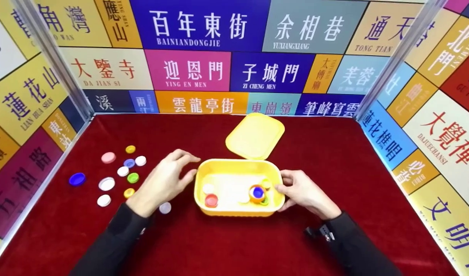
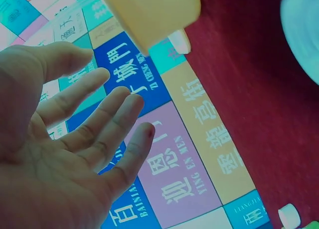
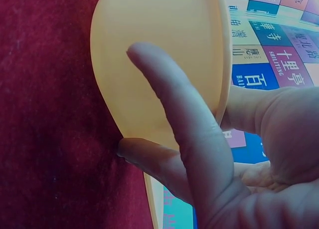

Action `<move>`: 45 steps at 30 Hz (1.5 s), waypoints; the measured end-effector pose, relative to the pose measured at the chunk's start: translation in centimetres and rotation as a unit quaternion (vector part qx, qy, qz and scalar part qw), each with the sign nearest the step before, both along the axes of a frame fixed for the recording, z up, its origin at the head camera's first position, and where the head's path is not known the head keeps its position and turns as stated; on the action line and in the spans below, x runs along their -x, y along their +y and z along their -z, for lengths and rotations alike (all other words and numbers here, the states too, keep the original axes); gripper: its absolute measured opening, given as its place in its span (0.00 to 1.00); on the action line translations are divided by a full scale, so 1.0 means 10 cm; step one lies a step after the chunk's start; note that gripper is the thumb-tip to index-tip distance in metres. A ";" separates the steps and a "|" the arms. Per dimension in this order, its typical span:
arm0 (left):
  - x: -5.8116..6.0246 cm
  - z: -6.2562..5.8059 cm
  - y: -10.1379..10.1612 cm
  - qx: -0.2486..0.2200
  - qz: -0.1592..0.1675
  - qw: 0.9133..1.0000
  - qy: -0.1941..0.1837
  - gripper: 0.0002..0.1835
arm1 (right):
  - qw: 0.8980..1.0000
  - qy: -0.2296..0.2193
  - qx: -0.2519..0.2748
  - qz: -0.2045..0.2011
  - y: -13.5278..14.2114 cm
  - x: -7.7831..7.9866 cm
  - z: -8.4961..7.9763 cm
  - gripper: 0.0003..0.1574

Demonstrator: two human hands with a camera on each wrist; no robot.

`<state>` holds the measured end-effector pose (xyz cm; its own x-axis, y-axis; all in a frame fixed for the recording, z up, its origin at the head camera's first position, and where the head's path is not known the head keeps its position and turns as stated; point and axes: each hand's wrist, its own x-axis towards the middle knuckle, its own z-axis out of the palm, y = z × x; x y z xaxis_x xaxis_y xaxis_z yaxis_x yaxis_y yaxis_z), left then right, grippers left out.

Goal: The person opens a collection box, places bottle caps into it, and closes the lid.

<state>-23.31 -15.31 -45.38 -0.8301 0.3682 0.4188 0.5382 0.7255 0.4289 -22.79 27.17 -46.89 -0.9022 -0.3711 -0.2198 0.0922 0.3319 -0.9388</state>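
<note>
A yellow plastic box stands on the red cloth with its open side up. Inside lie a red bottle cap, a white cap and, toward the right end, an orange cap with a blue one in it, beside small yellow and green pieces. My right hand grips the box's right end, thumb at the rim and fingers along the outer wall. Just off the left end is my left hand, its fingers spread and holding nothing.
A yellow lid lies flat behind the box. Several caps are scattered at the left, including a blue cap, a pink cap and a green cap. A pale cap lies by the left wrist. Printed panels enclose the table.
</note>
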 end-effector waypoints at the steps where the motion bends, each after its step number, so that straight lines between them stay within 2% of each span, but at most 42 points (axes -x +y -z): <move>1: 0.01 0.01 -0.03 -0.002 -0.003 1.000 -0.003 0.18 | 1.000 -0.001 0.000 0.000 0.00 0.00 0.00 0.28; 7: 0.11 0.08 -0.32 -0.018 -0.028 0.999 -0.025 0.18 | 1.000 -0.002 -0.003 0.001 -0.01 -0.01 0.01 0.27; 14: 0.31 0.11 -0.90 -0.018 -0.083 0.995 -0.043 0.18 | 1.000 0.004 -0.005 0.002 0.00 0.00 0.01 0.27; 20: 0.44 0.15 -1.43 -0.012 -0.141 0.988 -0.063 0.19 | 1.000 0.005 -0.002 0.001 0.01 0.01 0.01 0.28; 23: 0.49 0.19 -1.65 -0.011 -0.165 0.984 -0.060 0.21 | 1.000 0.004 0.000 0.000 0.01 0.00 0.01 0.29; 28: 0.50 0.29 -1.95 -0.007 -0.204 0.976 -0.078 0.25 | 1.000 0.004 -0.002 -0.001 0.00 0.00 0.01 0.29; 32: 0.53 0.36 -2.13 0.009 -0.233 0.965 -0.116 0.29 | 1.000 0.003 -0.001 -0.002 0.00 0.00 0.01 0.28; 35: 0.56 0.39 -2.21 0.021 -0.242 0.959 -0.147 0.33 | 1.000 0.003 -0.001 0.001 0.01 -0.01 0.01 0.28; 39: 0.60 0.42 -2.28 0.040 -0.229 0.958 -0.167 0.35 | 1.000 0.003 -0.002 0.004 0.01 0.00 0.01 0.27; 45: 0.62 0.43 -2.31 0.062 -0.214 0.961 -0.166 0.29 | 1.000 0.003 0.000 0.002 0.00 0.01 0.01 0.26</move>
<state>-29.46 -38.44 -49.67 -0.9968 -0.0064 0.0797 0.0279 0.9064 0.4215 -22.86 27.21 -46.99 -0.9052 -0.3671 -0.2139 0.0871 0.3324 -0.9391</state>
